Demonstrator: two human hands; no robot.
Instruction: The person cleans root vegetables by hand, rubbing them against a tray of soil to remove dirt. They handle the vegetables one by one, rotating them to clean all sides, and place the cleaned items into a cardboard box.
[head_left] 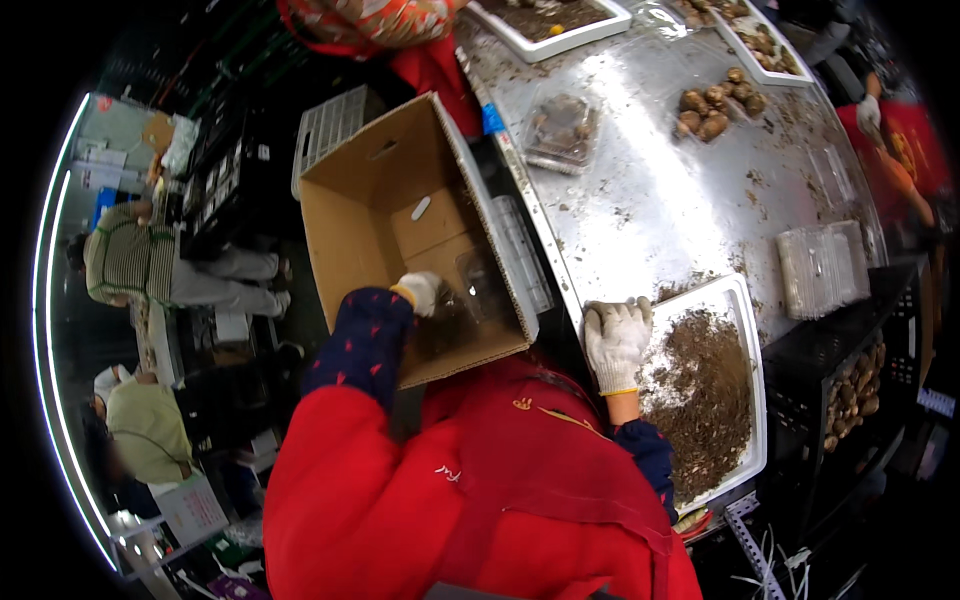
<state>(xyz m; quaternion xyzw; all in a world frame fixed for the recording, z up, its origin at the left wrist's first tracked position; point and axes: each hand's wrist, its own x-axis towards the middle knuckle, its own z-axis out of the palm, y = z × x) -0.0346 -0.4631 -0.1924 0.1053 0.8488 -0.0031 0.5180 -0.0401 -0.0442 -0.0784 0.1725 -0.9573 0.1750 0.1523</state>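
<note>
My left hand point(422, 293), in a white knit glove, reaches down into an open cardboard box point(345, 200). Its fingers are curled at a clear plastic container point(480, 285) low in the box; blur hides part of the grip. A small white strip point(421, 208) lies farther back in the same box. My right hand point(618, 343), gloved with soiled fingertips, lies on the near-left edge of the metal table, fingers stretched out and holding nothing. Right beside it is a white tray point(755, 400) of loose dark soil and debris point(700, 400).
On the table point(620, 160) are a clear lidded pack point(562, 130), a heap of brown mushrooms point(715, 105) and stacked clear containers point(825, 268). A black crate point(800, 370) with mushrooms stands at right. Co-workers stand at the far side and right, one with a gloved hand point(868, 115).
</note>
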